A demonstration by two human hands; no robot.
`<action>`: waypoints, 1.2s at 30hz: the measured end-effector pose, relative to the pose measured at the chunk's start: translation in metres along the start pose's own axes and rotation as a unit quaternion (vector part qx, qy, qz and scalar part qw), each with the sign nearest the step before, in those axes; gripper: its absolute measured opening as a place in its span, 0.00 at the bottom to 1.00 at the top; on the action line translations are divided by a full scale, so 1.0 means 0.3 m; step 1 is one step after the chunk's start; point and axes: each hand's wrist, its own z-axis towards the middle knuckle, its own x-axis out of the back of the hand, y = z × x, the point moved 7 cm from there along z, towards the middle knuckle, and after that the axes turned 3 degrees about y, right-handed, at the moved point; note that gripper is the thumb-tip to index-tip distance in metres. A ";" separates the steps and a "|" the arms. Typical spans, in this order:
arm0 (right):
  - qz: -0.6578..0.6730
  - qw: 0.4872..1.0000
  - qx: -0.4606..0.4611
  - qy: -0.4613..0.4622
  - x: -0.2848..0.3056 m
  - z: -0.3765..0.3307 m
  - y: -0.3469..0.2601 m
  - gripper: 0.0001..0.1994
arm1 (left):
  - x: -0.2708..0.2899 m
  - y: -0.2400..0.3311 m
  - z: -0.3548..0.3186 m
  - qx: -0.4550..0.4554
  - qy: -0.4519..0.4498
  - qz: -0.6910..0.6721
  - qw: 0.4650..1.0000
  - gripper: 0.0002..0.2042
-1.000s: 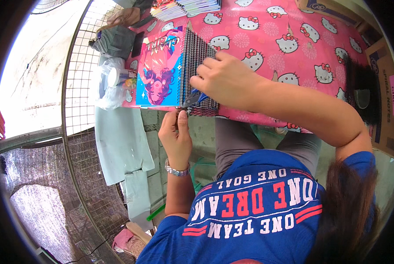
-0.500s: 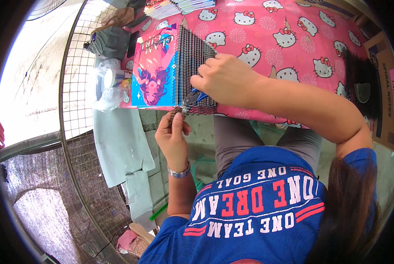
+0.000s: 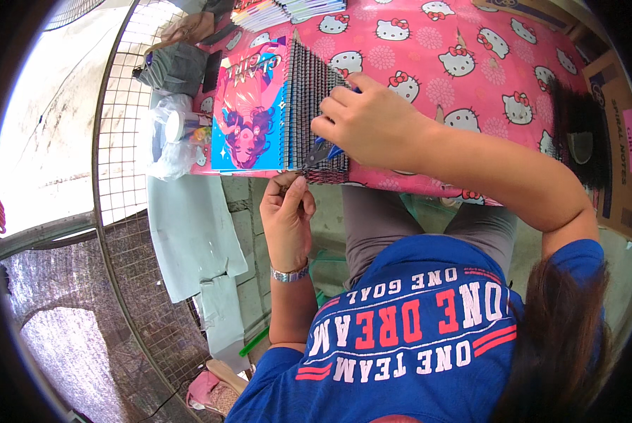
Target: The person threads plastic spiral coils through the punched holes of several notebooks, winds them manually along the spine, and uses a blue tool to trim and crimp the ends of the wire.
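Note:
A stack of spiral notebooks (image 3: 244, 130) with blue, pink and orange illustrated covers lies at the near edge of the table. Its dark wire spines (image 3: 307, 106) stand in close rows along the right side. My right hand (image 3: 372, 127) is closed round blue-handled cutting pliers (image 3: 321, 153), jaws at the near end of the spines. Just below that corner, my left hand (image 3: 288, 201) is pinched, thumb against curled fingers. Only a little of the dark coiled wire in it shows between the fingers.
A pink cloth patterned with cartoon cats (image 3: 429, 42) covers the table. More notebooks (image 3: 281, 10) lie at the far side. To the left are a clear plastic bag (image 3: 171, 151), a grey bag (image 3: 175, 67) and wire mesh (image 3: 118, 141). Cardboard boxes (image 3: 616, 141) stand at the right.
Both hands have shifted slightly right along the near ends of the spines, the pliers moving with my right hand. My left fingers have curled in, hiding more of the dark wire.

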 end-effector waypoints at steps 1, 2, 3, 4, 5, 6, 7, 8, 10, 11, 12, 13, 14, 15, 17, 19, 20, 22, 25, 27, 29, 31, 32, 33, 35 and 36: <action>-0.001 1.000 0.004 0.011 -0.004 0.001 0.001 0.03 | 0.000 0.002 -0.001 -0.003 -0.002 0.001 1.000 0.07; -0.003 1.000 0.005 0.020 -0.005 0.006 -0.002 0.03 | 0.000 0.000 0.000 -0.004 -0.005 0.003 1.000 0.07; -0.005 1.000 0.005 0.030 -0.006 0.010 -0.005 0.03 | -0.002 -0.002 0.001 -0.005 -0.009 0.005 1.000 0.07; -0.014 1.000 0.006 -0.005 -0.027 0.013 -0.013 0.03 | -0.002 -0.005 0.003 -0.007 -0.007 0.007 1.000 0.07; -0.023 0.999 0.007 -0.039 -0.038 0.025 -0.027 0.03 | -0.001 -0.006 0.005 -0.010 -0.004 0.010 1.000 0.07; -0.031 0.997 0.008 -0.073 -0.047 0.032 -0.035 0.03 | 0.001 -0.006 0.007 -0.013 -0.001 0.012 1.000 0.07; -0.011 0.994 -0.004 -0.112 -0.058 0.033 -0.031 0.03 | 0.005 -0.009 0.010 -0.013 -0.009 0.019 1.000 0.06; 0.008 0.988 -0.015 -0.151 -0.069 0.031 -0.026 0.03 | 0.014 -0.011 0.012 -0.013 -0.016 0.025 0.999 0.05; 0.035 0.986 -0.027 -0.160 -0.078 0.021 -0.016 0.03 | 0.020 -0.012 0.007 -0.004 -0.015 0.015 1.000 0.05; 0.041 0.990 -0.028 -0.131 -0.077 0.010 -0.002 0.03 | 0.017 -0.011 0.004 0.004 -0.009 -0.002 1.000 0.04; 0.048 0.993 -0.029 -0.101 -0.077 -0.001 0.013 0.03 | 0.015 -0.012 0.003 0.013 -0.002 -0.019 1.000 0.04; 0.031 0.998 -0.015 -0.059 -0.071 -0.010 0.028 0.03 | 0.011 -0.014 0.006 0.016 -0.007 -0.029 0.999 0.04; 0.014 1.000 -0.001 -0.017 -0.056 -0.013 0.038 0.03 | 0.009 -0.021 0.009 0.020 -0.012 -0.039 0.999 0.04; -0.002 1.000 0.012 0.024 -0.042 -0.018 0.040 0.03 | 0.007 -0.027 0.012 0.024 -0.016 -0.048 0.998 0.04; -0.009 0.999 0.026 0.019 -0.053 -0.008 0.019 0.04 | 0.009 -0.033 0.025 0.008 -0.005 -0.013 1.000 0.05; -0.012 0.999 0.023 -0.047 -0.081 0.010 -0.003 0.04 | 0.010 -0.030 0.031 -0.017 0.005 0.035 0.999 0.05; -0.012 0.994 0.012 -0.111 -0.094 0.019 -0.010 0.04 | 0.008 -0.025 0.032 -0.035 0.010 0.064 0.997 0.05; 0.001 0.983 -0.009 -0.183 -0.111 0.017 -0.005 0.04 | 0.009 -0.013 0.030 -0.062 0.021 0.113 0.991 0.05; 0.019 0.988 -0.023 -0.149 -0.100 -0.007 0.019 0.04 | 0.019 -0.017 0.024 -0.064 0.025 0.105 0.992 0.03; 0.006 0.999 -0.009 -0.043 -0.072 -0.034 0.041 0.04 | 0.034 -0.048 0.028 -0.026 0.008 0.009 1.000 0.03; -0.013 1.000 0.012 0.010 -0.071 -0.037 0.030 0.04 | 0.031 -0.056 0.031 0.004 -0.004 -0.040 0.999 0.03; -0.030 0.999 0.022 0.004 -0.081 -0.030 0.015 0.03 | 0.027 -0.063 0.037 0.012 -0.007 -0.035 0.999 0.03; -0.037 0.999 0.023 -0.028 -0.088 -0.018 0.000 0.03 | 0.028 -0.068 0.040 0.005 -0.003 -0.006 1.000 0.03; -0.045 0.997 0.025 -0.060 -0.094 -0.009 -0.010 0.03 | 0.027 -0.070 0.041 -0.003 0.001 0.024 1.000 0.03; -0.035 0.993 0.008 -0.111 -0.102 -0.005 -0.004 0.03 | 0.017 -0.067 0.039 -0.011 0.018 0.057 0.998 0.03; -0.030 0.990 0.000 -0.136 -0.110 -0.006 0.001 0.04 | 0.015 -0.064 0.040 -0.014 0.026 0.074 0.997 0.03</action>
